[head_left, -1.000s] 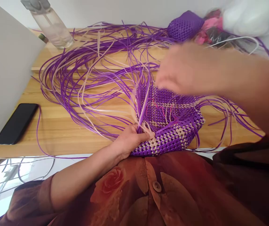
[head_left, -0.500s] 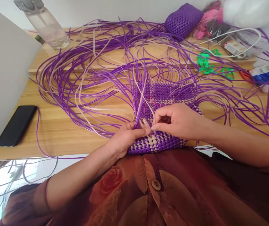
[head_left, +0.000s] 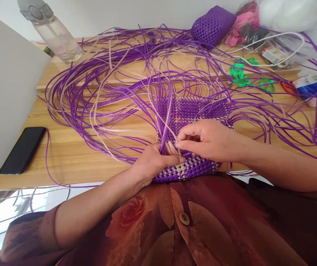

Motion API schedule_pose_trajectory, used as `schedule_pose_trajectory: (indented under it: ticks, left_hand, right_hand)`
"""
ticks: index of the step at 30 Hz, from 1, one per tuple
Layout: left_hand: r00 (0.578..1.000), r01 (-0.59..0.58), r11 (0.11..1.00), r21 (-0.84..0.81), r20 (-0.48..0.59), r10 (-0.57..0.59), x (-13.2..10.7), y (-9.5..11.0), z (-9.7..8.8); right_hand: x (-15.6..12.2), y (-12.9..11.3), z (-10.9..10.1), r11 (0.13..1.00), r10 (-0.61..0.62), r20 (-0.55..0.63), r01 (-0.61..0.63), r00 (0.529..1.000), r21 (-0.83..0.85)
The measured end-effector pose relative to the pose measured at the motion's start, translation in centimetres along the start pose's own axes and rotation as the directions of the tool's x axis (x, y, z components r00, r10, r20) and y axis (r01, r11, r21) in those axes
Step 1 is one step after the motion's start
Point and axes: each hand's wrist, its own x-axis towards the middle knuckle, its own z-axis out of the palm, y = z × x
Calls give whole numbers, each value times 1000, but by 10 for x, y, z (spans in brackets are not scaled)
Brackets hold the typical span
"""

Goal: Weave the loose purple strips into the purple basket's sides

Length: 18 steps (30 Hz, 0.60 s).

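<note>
A purple and beige woven piece [head_left: 197, 107] made of flat plastic strips lies at the table's front edge, against my body. My left hand [head_left: 154, 160] grips its near left part, the thumb pressed on the weave and purple strips rising out by the fingers. My right hand [head_left: 203, 138] pinches a thin beige strip [head_left: 172, 131] between thumb and index finger, just above the weave. The other right fingers are curled in. Long loose purple strips [head_left: 72, 88] fan out from the piece to the left, back and right.
A black phone [head_left: 22, 150] lies at the left. At the back stand a clear water bottle [head_left: 55, 37] and a finished-looking purple woven form [head_left: 213, 27]. Green plastic scraps [head_left: 240, 74], a white cable [head_left: 299, 37], scissors with red handles [head_left: 288, 88] and bags are at the right.
My left thumb has slid slightly right along the weave. The right hand has shifted a little left and up with the beige strip. The view has moved slightly.
</note>
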Motion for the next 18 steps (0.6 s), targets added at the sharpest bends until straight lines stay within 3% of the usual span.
schedule_pose_trajectory:
  ticks: [7, 11, 15, 18]
  left_hand:
    - [1000, -14, 1000, 9, 19, 14, 2, -3, -3]
    - [998, -54, 998, -16, 34, 54, 3, -2, -2]
    - [996, -78, 996, -35, 45, 80, 1, -1, 0]
    - [995, -92, 996, -15, 33, 93, 0, -2, 0]
  right_hand:
    - [-28, -1, -29, 952, -122, 159, 160, 980, -259]
    - [-48, -22, -44, 965, -254, 213, 263, 944, -18]
    - [-45, -33, -41, 934, -330, 301, 264, 894, 239]
    - [-30, -23, -29, 967, -209, 204, 170, 956, 190]
